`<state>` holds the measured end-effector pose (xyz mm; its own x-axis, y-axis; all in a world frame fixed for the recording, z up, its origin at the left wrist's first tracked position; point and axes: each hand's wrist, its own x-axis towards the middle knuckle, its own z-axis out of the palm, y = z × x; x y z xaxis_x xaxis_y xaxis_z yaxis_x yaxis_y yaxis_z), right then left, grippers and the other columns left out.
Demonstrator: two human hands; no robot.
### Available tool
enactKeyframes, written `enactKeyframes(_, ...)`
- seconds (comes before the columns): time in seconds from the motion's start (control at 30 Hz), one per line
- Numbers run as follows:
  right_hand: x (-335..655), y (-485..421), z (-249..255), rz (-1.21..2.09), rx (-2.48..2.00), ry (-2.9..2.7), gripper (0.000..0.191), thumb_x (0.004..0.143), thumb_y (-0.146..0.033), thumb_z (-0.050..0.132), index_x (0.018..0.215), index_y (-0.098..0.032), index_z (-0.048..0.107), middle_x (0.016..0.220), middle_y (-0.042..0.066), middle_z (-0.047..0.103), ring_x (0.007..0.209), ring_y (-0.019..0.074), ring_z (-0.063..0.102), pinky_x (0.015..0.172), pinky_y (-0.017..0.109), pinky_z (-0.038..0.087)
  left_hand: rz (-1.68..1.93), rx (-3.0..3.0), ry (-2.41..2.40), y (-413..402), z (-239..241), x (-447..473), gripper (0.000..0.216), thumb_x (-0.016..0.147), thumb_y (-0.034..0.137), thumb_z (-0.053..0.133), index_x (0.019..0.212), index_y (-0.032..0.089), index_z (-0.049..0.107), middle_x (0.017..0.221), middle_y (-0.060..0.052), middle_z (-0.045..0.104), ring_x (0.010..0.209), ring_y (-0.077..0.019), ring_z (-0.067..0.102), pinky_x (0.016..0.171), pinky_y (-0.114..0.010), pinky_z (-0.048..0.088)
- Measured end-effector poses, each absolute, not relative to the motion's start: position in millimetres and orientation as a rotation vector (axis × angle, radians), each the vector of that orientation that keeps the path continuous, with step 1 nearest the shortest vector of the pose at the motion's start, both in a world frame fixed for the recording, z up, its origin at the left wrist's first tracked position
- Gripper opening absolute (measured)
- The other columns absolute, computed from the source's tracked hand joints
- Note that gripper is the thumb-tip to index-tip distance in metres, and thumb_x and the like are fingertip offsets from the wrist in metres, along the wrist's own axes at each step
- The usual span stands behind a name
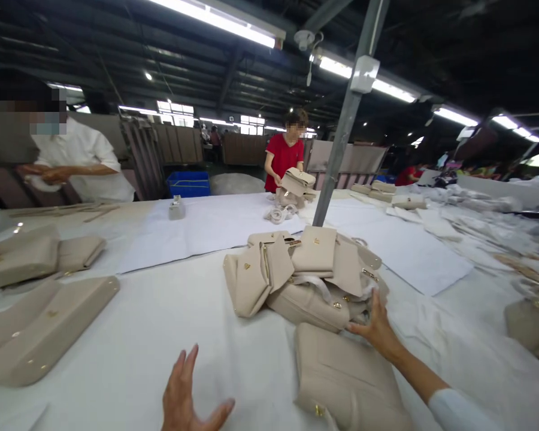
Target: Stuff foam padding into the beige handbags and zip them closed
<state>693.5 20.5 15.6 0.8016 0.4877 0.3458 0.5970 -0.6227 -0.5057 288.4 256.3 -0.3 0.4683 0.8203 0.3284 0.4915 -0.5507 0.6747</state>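
Observation:
My left hand (186,395) hovers open over the white table (139,335), fingers spread, holding nothing. My right hand (374,323) reaches forward and touches the near edge of a pile of beige handbags (305,269); its fingers are stretched against a bag in the pile and I cannot see a grip. A single beige handbag (345,377) lies flat on the table just under my right forearm, between my two hands.
More beige bags (36,323) lie at the left edge and one (532,320) at the right. A grey pole (345,120) rises behind the pile. A person in red (284,157) handles bags at the far side; another in white (78,161) stands at the left. A blue crate (188,183) sits beyond.

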Motion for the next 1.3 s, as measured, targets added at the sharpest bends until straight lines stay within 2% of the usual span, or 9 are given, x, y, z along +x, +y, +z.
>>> enactKeyframes(0.13,684,69,9,-0.212,-2.446,-0.744,0.12,0.062,-0.043,0.072,0.147,-0.018,-0.009,0.153,0.021,-0.005,0.141,0.037,0.003,0.11,0.051,0.023,0.697,2.143,1.097,322,-28,393,0.103,0.07,0.055,0.064,0.148,0.022,0.006,0.154,-0.015,0.012,0.142,-0.0383,0.009,0.11,-0.058,0.025)
enactKeyframes(0.27,692,97,20,-0.238,-2.625,-0.726,0.122,0.063,-0.051,0.074,0.148,-0.023,-0.009,0.152,0.023,-0.006,0.137,0.0444,0.016,0.099,0.056,0.035,0.554,2.227,1.046,343,-26,471,0.11,0.065,0.051,0.071,0.149,0.022,0.006,0.155,-0.015,0.009,0.141,-0.0382,0.013,0.109,-0.052,0.028)
enactKeyframes(0.47,730,142,59,-0.232,-2.814,-0.979,0.11,0.072,-0.056,0.069,0.149,-0.028,-0.005,0.151,0.024,0.007,0.129,0.0445,0.032,0.087,0.057,0.044,0.474,2.458,1.168,357,11,543,0.082,0.078,0.039,0.057,0.146,0.037,0.013,0.151,-0.009,0.026,0.132,-0.0358,0.031,0.096,-0.059,0.035)
enactKeyframes(0.63,780,216,72,-0.138,-2.879,-1.141,0.105,0.077,-0.054,0.066,0.15,-0.023,-0.003,0.15,0.026,0.012,0.118,0.0442,0.046,0.09,0.055,0.042,0.341,2.61,1.047,383,32,596,0.072,0.078,0.022,0.049,0.145,0.033,0.025,0.145,-0.009,0.039,0.124,-0.0338,0.04,0.096,-0.053,0.036)
enactKeyframes(0.77,825,265,72,-0.005,-2.918,-1.087,0.105,0.079,-0.061,0.06,0.149,-0.021,-0.007,0.151,0.028,0.008,0.12,0.0444,0.044,0.094,0.057,0.039,0.234,2.693,0.95,404,47,627,0.07,0.076,0.031,0.053,0.143,0.031,0.03,0.133,-0.01,0.052,0.117,-0.0348,0.046,0.092,-0.051,0.039)
enactKeyframes(0.9,855,288,72,0.189,-2.935,-1.131,0.112,0.075,-0.064,0.063,0.148,-0.023,-0.01,0.152,0.026,-0.006,0.129,0.0457,0.033,0.1,0.057,0.032,0.17,2.653,0.954,425,52,640,0.072,0.075,0.044,0.058,0.14,0.026,0.034,0.118,-0.012,0.06,0.113,-0.0333,0.051,0.088,-0.044,0.042)
enactKeyframes(1.1,854,283,68,0.193,-2.906,-1.076,0.112,0.074,-0.068,0.059,0.149,-0.02,-0.01,0.152,0.024,-0.011,0.128,0.0456,0.034,0.099,0.059,0.033,0.284,2.679,0.86,420,50,621,0.069,0.074,0.036,0.059,0.137,0.019,0.038,0.139,-0.011,0.046,0.122,-0.0313,0.043,0.1,-0.042,0.037)
enactKeyframes(1.2,842,266,70,0.162,-2.859,-1.107,0.105,0.078,-0.064,0.056,0.15,-0.017,-0.004,0.154,0.021,0.001,0.13,0.0393,0.035,0.101,0.051,0.036,0.383,2.648,0.895,397,48,581,0.056,0.081,0.027,0.05,0.135,0.014,0.04,0.134,-0.013,0.05,0.121,-0.0276,0.044,0.102,-0.042,0.036)
enactKeyframes(1.3,822,235,73,0.146,-2.787,-1.206,0.086,0.086,-0.053,0.048,0.149,-0.009,0.009,0.15,0.021,0.023,0.131,0.0309,0.036,0.104,0.041,0.034,0.385,2.646,0.901,357,34,518,0.044,0.08,0.022,0.052,0.124,0.019,0.052,0.119,-0.008,0.06,0.114,-0.0235,0.049,0.102,-0.039,0.035)
